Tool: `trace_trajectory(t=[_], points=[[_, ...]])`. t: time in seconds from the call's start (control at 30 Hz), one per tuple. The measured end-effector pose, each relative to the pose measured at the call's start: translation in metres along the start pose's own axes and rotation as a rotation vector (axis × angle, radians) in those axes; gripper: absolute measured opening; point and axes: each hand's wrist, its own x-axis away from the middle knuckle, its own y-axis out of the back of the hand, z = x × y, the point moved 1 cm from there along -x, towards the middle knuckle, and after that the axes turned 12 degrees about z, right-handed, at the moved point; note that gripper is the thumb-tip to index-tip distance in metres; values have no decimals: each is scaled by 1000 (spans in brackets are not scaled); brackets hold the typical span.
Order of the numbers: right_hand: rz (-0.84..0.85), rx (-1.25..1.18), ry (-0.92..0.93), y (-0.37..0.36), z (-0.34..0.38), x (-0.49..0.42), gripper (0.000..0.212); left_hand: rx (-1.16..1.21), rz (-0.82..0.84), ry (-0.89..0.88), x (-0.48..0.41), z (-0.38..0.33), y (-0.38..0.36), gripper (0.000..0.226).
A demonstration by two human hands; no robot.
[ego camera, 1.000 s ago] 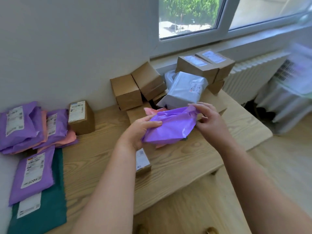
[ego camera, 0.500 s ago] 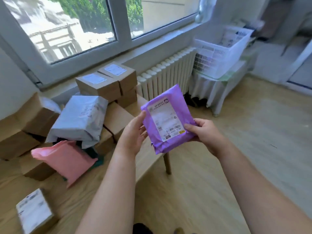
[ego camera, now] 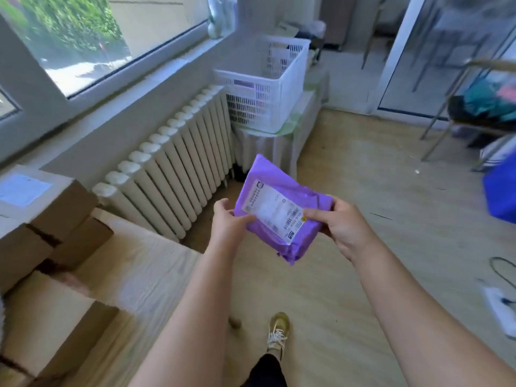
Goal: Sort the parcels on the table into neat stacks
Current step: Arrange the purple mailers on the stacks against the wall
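Both arms reach forward, holding a purple parcel (ego camera: 282, 210) label-up over the floor, beyond the table (ego camera: 145, 263) edge. The left hand (ego camera: 227, 224) pinches its near-left edge, thumb on top; the right hand (ego camera: 339, 223) grips its right side, thumb on the label.

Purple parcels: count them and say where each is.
1: the purple parcel, held between left hand and right hand. Purple inside the white basket may be another.
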Motion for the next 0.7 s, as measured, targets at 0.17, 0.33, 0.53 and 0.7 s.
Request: trace_trajectory(t=[0.17,0.33,0.53,0.7], points=[[-30,456,37,43,56,-84,8,-881,126,-352,-94,-83,-52,101],[-77,618,82,84,99,-153,11,-1091,367,-491,-180,-151,-112,34],[-354,372,129,162,125,-231,29,-533,461,-250,-275,-187,-161,18],[-353,291,24,235,142,-325,65,-93,324,-135,-362,-229,-211,8]])
